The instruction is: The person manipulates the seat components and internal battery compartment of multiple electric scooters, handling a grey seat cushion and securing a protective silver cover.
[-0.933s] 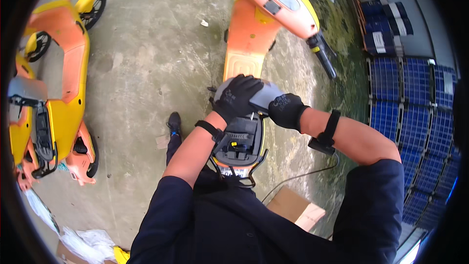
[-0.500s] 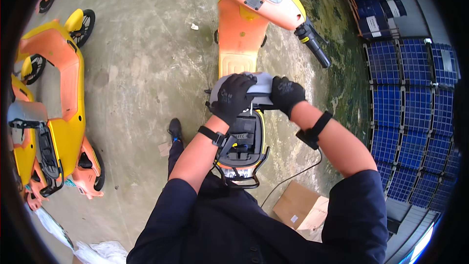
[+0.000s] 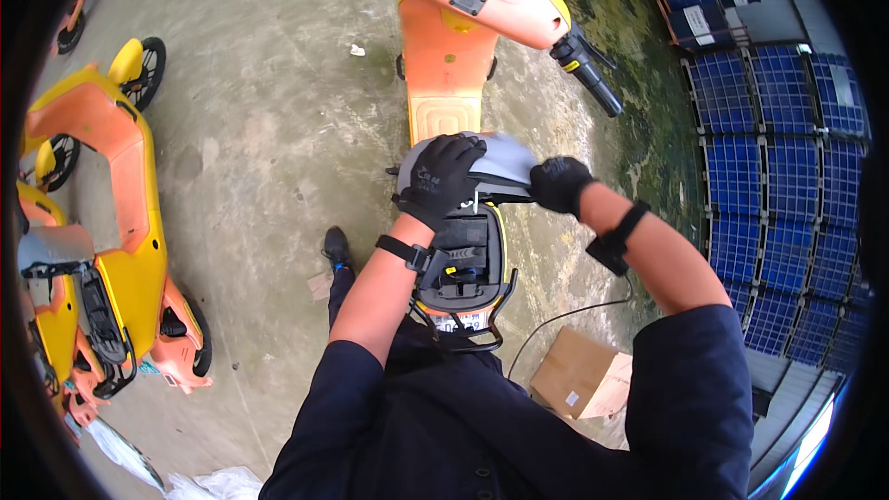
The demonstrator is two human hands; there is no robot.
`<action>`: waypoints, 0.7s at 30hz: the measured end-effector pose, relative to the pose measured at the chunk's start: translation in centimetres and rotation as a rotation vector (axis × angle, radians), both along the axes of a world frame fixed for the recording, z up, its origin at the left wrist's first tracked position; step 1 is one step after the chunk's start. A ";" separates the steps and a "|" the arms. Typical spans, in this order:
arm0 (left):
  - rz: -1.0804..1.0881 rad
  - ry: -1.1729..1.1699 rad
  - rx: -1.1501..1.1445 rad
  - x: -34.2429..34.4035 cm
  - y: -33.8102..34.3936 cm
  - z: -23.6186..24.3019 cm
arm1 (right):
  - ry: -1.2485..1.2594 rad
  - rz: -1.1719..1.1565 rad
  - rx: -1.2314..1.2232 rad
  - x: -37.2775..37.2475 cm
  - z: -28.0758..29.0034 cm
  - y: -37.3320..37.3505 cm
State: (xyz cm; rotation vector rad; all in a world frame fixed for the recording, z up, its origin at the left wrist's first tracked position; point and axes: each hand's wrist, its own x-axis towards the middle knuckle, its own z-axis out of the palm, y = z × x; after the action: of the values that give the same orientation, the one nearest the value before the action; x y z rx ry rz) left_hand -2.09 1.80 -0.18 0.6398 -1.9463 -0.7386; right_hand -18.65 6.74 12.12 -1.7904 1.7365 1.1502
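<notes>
The grey seat [image 3: 500,159] of an orange and yellow electric scooter [image 3: 449,60] is tipped up in front of me, with a black underside edge. My left hand [image 3: 444,178], in a black glove, lies over the seat's left part, its fingers together and bent on the grey top. At the seat's right corner, my gloved right hand [image 3: 560,185] is closed like a fist on the edge; what lies inside its fingers is hidden. Under the seat, the dark storage compartment [image 3: 468,255] is uncovered, with black parts and a small yellow piece in it.
A black rear rack [image 3: 463,343] stands between the compartment and my body. More orange and yellow scooters [image 3: 130,222] are parked at left. A cardboard box [image 3: 579,375] sits on the floor at lower right, near a thin black cable [image 3: 565,315]. Blue caged containers [image 3: 778,176] line the right side.
My right hand has moved to the right, out to the seat's corner, and closed tighter. The left hand stays on the seat. The whole view has shifted slightly.
</notes>
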 end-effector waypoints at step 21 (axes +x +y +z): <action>0.403 -0.141 0.163 2.0 1.0 -2.1 | 0.028 -0.225 -0.236 2.0 -1.3 0.5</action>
State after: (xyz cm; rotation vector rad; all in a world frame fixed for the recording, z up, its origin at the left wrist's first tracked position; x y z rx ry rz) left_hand -0.05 2.84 -2.27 1.1703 -1.8110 -0.6129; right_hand -16.63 7.25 10.81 -1.6562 2.1024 0.9142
